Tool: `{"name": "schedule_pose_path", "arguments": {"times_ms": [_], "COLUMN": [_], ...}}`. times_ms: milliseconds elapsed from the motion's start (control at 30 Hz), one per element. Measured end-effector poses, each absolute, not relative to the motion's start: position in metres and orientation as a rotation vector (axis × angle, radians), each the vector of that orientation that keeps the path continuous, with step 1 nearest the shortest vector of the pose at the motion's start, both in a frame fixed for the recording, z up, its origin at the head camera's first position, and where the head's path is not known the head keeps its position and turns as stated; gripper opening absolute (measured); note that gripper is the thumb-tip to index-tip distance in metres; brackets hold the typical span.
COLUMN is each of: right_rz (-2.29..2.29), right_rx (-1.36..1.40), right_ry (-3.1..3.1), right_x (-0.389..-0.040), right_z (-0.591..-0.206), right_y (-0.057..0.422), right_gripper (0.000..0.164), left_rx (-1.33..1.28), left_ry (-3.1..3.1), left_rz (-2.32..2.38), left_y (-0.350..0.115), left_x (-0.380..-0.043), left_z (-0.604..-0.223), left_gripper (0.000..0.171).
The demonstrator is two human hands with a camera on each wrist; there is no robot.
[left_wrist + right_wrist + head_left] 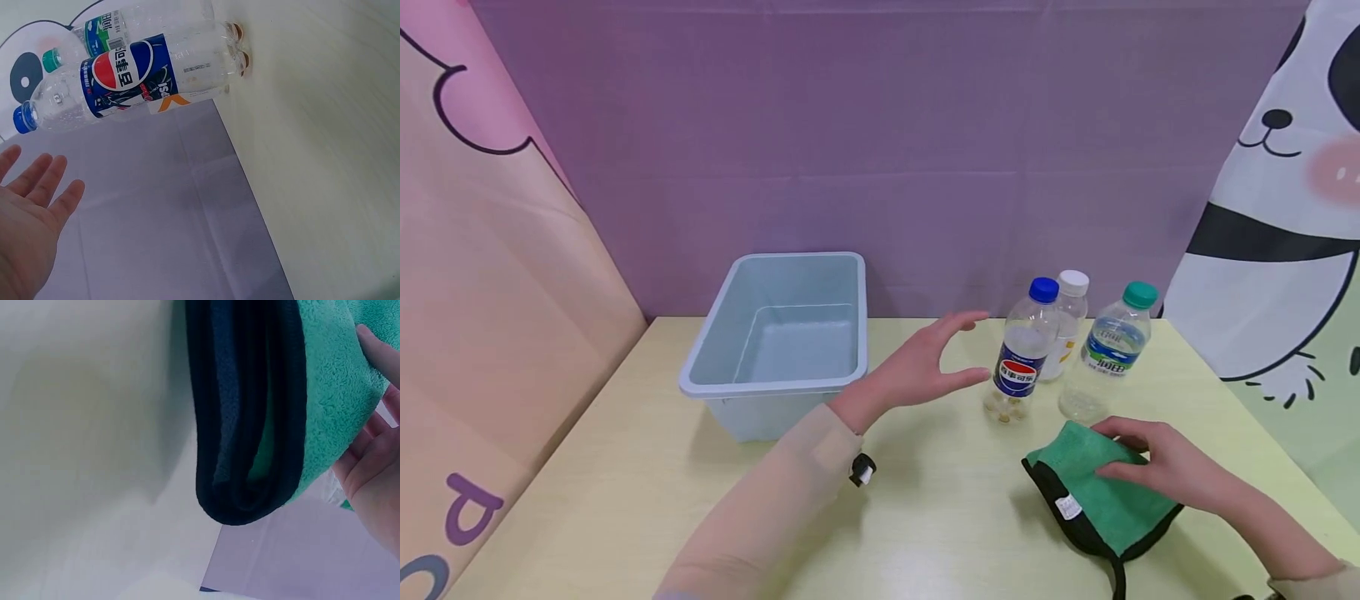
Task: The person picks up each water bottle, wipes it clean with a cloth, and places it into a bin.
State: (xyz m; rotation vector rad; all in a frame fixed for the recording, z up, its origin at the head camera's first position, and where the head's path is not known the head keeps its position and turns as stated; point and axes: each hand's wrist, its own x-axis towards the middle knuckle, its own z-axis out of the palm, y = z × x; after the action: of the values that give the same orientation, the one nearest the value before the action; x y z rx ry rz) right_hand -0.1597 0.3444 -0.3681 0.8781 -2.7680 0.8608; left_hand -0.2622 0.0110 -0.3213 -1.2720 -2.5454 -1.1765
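Note:
My left hand point(917, 367) reaches toward a clear plastic bottle with a blue cap and Pepsi label point(1017, 367), thumb and fingers spread apart. In the left wrist view the fingers point(47, 181) show near the bottle's capped end, holding nothing. My right hand point(1157, 462) pinches a folded green towel point(1123, 500) with black edging, a white tag and a hanging black loop. Its folded layers face the right wrist view, with the thumb point(378, 353) on the green pile. Just behind the towel stands a bottle with a green cap point(1108, 350).
A light blue plastic bin point(775, 388) stands on the pale wooden table point(940, 517), left of my left hand. Behind the Pepsi bottle is a white-capped bottle point(1072, 287). A purple cloth backdrop point(895, 150) hangs along the table's far edge, with printed cloths at both sides.

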Motion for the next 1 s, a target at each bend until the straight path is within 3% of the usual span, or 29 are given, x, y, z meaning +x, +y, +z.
{"name": "schedule_pose_path", "arguments": {"times_ms": [1000], "right_rz": [0.91], "right_rx": [0.826], "right_ry": [-2.702], "right_x": [-0.165], "right_z": [-0.354], "right_y": [0.374], "right_gripper": [0.037], "left_rx": [-1.176], "left_ry": [-2.436], "left_rz": [-1.524], "left_y": [0.063], "left_x": [-0.29], "left_z": [-0.324], "left_gripper": [0.074]}}
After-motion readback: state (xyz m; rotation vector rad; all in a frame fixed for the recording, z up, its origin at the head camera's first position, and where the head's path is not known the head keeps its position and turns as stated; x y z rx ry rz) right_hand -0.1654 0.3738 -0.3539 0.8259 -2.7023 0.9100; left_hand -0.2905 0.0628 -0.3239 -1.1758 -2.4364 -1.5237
